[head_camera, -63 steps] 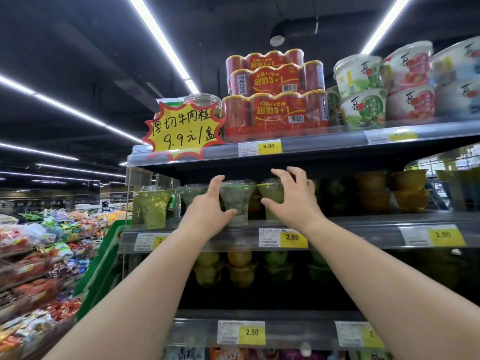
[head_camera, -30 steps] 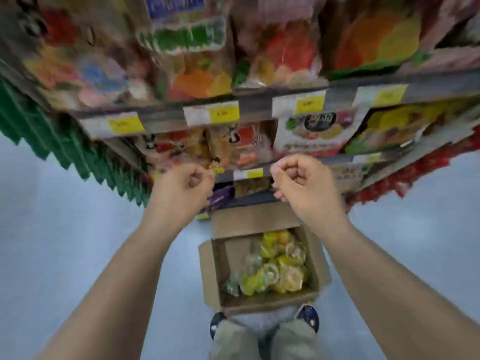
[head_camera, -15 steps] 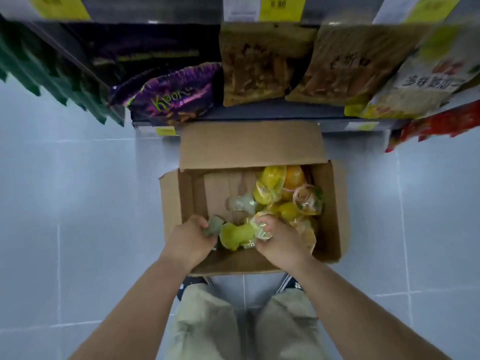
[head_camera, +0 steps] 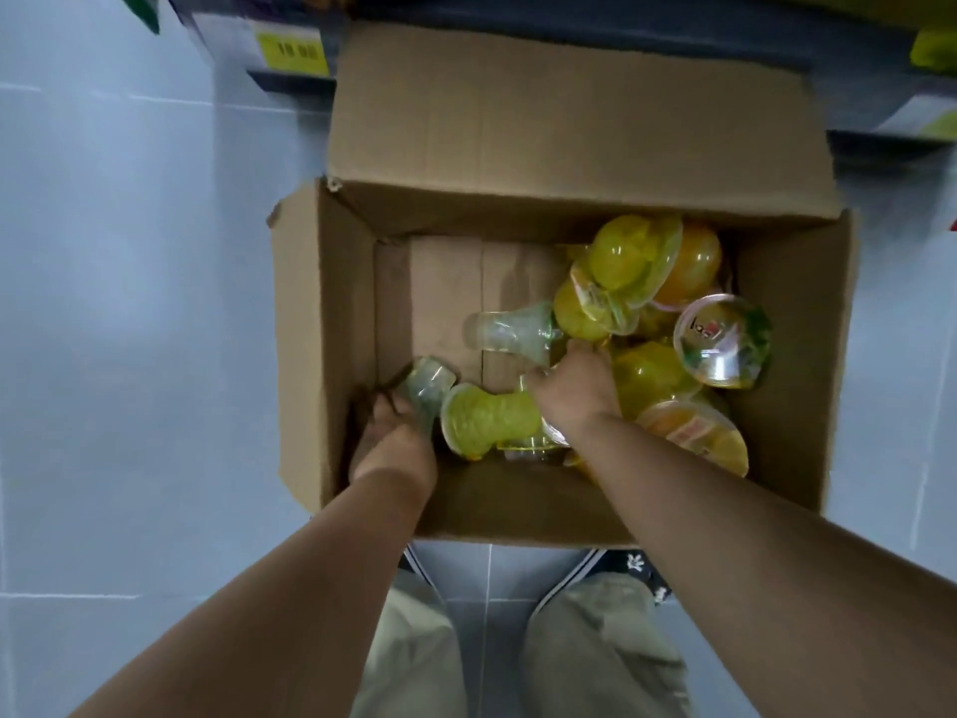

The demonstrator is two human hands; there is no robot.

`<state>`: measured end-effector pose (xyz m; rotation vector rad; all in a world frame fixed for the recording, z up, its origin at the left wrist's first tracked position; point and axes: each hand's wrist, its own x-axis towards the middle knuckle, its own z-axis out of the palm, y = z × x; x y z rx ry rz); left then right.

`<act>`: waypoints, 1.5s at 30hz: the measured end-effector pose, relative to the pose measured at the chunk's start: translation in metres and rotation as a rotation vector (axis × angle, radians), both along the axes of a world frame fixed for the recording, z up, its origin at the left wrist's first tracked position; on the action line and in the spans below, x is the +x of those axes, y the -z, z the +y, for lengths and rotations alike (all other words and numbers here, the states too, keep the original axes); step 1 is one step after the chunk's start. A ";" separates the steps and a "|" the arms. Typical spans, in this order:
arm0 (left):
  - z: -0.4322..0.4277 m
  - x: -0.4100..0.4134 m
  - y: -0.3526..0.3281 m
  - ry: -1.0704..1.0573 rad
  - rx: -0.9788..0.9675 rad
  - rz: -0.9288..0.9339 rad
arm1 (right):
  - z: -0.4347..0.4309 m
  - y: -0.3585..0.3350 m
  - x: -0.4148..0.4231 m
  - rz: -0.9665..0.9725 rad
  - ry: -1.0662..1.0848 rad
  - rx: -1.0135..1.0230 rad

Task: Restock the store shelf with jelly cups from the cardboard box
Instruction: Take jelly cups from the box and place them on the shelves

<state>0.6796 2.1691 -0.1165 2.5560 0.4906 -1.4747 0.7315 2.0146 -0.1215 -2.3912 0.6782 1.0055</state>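
An open cardboard box [head_camera: 321, 355] sits on the floor below me with several jelly cups heaped in its right half. My left hand [head_camera: 396, 448] is inside at the near left and grips a pale green jelly cup [head_camera: 427, 383]. My right hand [head_camera: 572, 391] reaches into the middle of the pile, its fingers curled over a cup whose body I cannot make out. A green-yellow jelly cup [head_camera: 489, 422] lies on its side between my hands. A clear pale cup [head_camera: 510, 329] lies just beyond my right hand.
The box's far flap [head_camera: 569, 111] stands open toward the bottom shelf edge with a yellow price tag [head_camera: 292, 51]. Pale floor tiles surround the box. My legs and shoes [head_camera: 637, 567] are just behind its near wall.
I have turned from the upper shelf down to the box on the floor. Both hands went from empty at the shelf into the box and now grasp cups.
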 end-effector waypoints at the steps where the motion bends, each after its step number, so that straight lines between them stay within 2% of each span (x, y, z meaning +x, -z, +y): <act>1: 0.001 0.000 0.008 0.011 0.005 -0.014 | 0.004 0.004 0.002 -0.009 0.057 0.015; 5: 0.007 0.003 0.033 0.020 0.009 -0.062 | 0.027 0.023 0.008 -0.008 0.362 0.041; 8: 0.009 0.009 0.036 -0.057 -0.056 -0.035 | 0.041 0.037 0.018 -0.030 0.601 -0.004; 11: 0.013 0.015 0.029 -0.127 -0.104 -0.026 | 0.051 0.049 0.025 -0.134 0.773 -0.060; 15: 0.015 0.015 0.011 -0.172 -0.209 -0.289 | 0.054 0.059 0.028 -0.293 0.945 -0.127; 17: 0.012 0.018 -0.007 -0.215 -0.225 -0.366 | 0.050 0.059 0.025 -0.337 0.961 -0.078; 19: 0.010 0.024 -0.025 -0.200 -0.201 -0.395 | 0.047 0.048 0.017 -0.368 0.894 0.020; 21: 0.008 0.030 -0.047 -0.207 -0.212 -0.422 | 0.047 0.019 0.005 -0.376 0.729 0.119; 25: 0.005 0.047 -0.106 -0.373 -0.288 -0.459 | 0.038 -0.063 -0.017 -0.513 0.323 0.270; 27: 0.004 0.056 -0.144 -0.442 -0.324 -0.489 | 0.027 -0.106 -0.020 -0.570 0.207 0.321; 33: 0.005 0.091 -0.293 -0.521 -0.389 -0.595 | 0.000 -0.260 0.006 -0.749 0.053 0.365; 45: -0.015 0.130 -0.676 -0.493 -0.676 -0.966 | -0.029 -0.616 0.070 -1.336 -0.084 0.401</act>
